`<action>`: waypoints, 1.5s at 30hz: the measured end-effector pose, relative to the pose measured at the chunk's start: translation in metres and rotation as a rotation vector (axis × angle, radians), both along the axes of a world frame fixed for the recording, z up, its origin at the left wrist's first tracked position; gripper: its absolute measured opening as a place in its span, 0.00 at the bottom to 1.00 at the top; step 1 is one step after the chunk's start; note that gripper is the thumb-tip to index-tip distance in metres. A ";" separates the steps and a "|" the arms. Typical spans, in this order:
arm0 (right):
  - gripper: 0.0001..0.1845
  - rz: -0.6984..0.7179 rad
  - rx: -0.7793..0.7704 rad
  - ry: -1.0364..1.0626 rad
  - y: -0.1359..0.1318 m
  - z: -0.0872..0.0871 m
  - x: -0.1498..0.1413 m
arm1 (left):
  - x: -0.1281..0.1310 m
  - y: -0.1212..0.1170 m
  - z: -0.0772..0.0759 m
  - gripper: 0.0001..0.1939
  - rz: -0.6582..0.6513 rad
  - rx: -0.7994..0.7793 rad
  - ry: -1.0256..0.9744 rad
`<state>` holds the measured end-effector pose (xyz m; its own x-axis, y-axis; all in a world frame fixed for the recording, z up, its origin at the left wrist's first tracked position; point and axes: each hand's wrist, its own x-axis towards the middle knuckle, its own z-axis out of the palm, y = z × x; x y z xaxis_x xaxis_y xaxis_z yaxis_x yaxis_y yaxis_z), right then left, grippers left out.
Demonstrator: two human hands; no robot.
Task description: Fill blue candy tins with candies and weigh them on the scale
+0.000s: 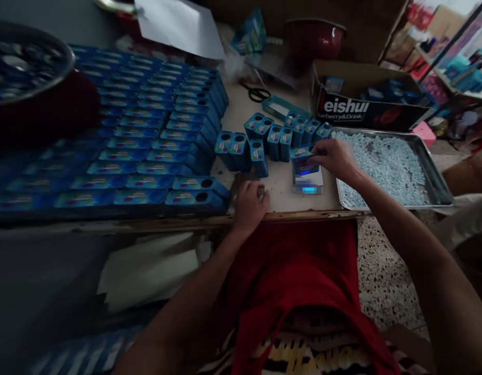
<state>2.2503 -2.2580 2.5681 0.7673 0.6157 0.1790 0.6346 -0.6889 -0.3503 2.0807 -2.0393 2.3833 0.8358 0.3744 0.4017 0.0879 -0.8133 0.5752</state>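
Observation:
A small blue box (303,152) with a printed top stands on a little digital scale (308,186) with a lit blue display. My right hand (336,159) has its fingers closed at the right end of this box, and they partly cover its top. Close to the table's front edge rests my left hand (251,203), its fingers curled together; a pale bit shows at the fingertips, too small to name. Between and behind my hands stand several upright blue boxes (258,156) with round holes in their tops.
Rows of blue boxes (147,140) cover the table's left side, with a large pot (49,99) over them. To the right lie a metal tray (440,187) of pale blue pellets and a printed carton (375,112). Scissors (258,94) and a red bowl (314,39) are behind.

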 end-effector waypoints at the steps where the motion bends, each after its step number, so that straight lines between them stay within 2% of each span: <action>1: 0.11 -0.032 0.009 -0.009 -0.008 -0.001 -0.004 | 0.001 -0.001 0.000 0.05 -0.003 -0.005 0.007; 7: 0.09 -0.122 0.096 0.048 -0.032 -0.016 -0.009 | 0.005 -0.007 -0.003 0.04 0.025 0.011 0.028; 12: 0.11 -0.059 0.246 0.155 -0.034 -0.021 0.007 | 0.001 -0.004 -0.008 0.06 0.025 0.069 -0.052; 22: 0.11 0.071 0.308 0.192 -0.028 -0.028 0.031 | -0.015 -0.008 -0.004 0.07 0.025 0.292 -0.190; 29: 0.11 0.079 0.290 0.226 -0.031 -0.036 0.028 | -0.019 -0.007 -0.007 0.08 0.065 0.228 -0.130; 39: 0.08 0.007 0.267 0.286 -0.026 -0.057 0.017 | -0.021 -0.004 -0.006 0.09 0.058 0.179 -0.112; 42: 0.13 -0.015 0.304 0.304 -0.043 -0.050 0.017 | -0.023 -0.003 -0.006 0.08 0.041 0.217 -0.149; 45: 0.20 -0.191 0.385 0.159 -0.085 -0.042 0.038 | -0.024 -0.005 -0.004 0.06 0.013 0.249 -0.223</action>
<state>2.2884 -2.3429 2.5262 0.8970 0.3726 0.2377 0.4265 -0.5887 -0.6867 2.0564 -2.0443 2.3794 0.7126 0.2520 0.6547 -0.0066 -0.9308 0.3655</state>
